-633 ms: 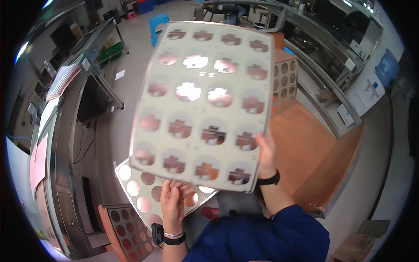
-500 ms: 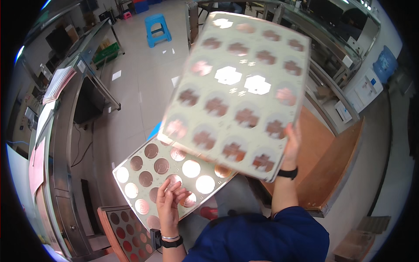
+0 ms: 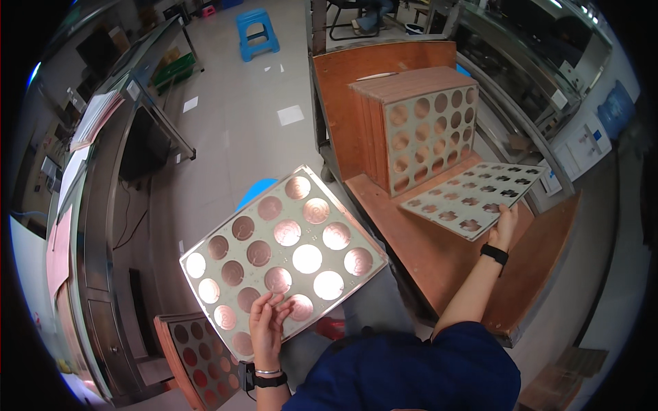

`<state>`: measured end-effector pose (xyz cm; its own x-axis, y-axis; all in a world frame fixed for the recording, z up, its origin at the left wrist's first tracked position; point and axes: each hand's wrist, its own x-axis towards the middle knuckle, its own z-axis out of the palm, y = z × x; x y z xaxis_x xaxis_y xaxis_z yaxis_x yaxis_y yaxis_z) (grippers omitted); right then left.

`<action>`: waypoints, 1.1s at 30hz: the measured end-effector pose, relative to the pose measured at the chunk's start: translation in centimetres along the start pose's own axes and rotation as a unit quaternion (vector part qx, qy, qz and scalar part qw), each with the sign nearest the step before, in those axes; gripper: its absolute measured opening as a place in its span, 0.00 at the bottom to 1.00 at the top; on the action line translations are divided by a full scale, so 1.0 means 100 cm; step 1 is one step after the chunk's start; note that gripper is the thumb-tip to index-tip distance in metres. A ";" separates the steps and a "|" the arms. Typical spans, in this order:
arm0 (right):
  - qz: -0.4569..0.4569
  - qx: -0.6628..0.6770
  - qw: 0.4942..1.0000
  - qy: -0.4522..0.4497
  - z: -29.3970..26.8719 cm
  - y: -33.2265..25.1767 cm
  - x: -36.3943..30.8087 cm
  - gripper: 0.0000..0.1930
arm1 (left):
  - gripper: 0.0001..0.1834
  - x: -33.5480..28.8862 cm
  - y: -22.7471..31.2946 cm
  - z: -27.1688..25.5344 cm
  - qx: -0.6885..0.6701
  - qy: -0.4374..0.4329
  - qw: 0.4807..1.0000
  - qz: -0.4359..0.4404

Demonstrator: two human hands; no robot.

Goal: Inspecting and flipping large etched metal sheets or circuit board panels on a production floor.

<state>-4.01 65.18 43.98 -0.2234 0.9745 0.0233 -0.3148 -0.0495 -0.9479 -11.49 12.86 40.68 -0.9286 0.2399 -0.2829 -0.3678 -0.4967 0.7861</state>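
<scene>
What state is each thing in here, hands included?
Right hand: closed on a panel's edge.
Held panel: tilted, one edge gripped.
Left hand: loosely open, fingers bent over the near panel; contact unclear.
Near panel: pads facing up, some gleaming.
Large stack: panels on edge in the wooden cart.
Small stack: leaning, partly cut off.
Stool: upright on the floor.

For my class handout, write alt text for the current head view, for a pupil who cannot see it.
A person's right hand grips the edge of a tilted pale panel, in front of a stack of upright panels on a brown stand. The left hand, loosely curled, is over another panel with round coppery spots.
</scene>
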 end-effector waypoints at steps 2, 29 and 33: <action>0.006 -0.023 1.000 -0.011 0.004 0.014 0.009 0.23 | 0.14 0.002 -0.003 -0.003 -0.003 0.002 1.000 0.000; -0.170 -0.543 0.797 -0.200 0.200 0.183 -0.010 0.46 | 0.13 -0.016 0.005 -0.017 0.003 0.130 0.992 0.004; -0.204 -0.529 0.791 -0.230 0.184 0.181 -0.004 0.41 | 0.13 -0.016 0.009 -0.037 0.016 0.154 0.988 0.020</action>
<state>-26.62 59.83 32.70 -0.6903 0.6674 0.2795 0.4463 0.6967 -0.5616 -10.52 8.98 39.82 -0.9148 -0.0458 -0.4012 -0.3341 -0.4722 0.8157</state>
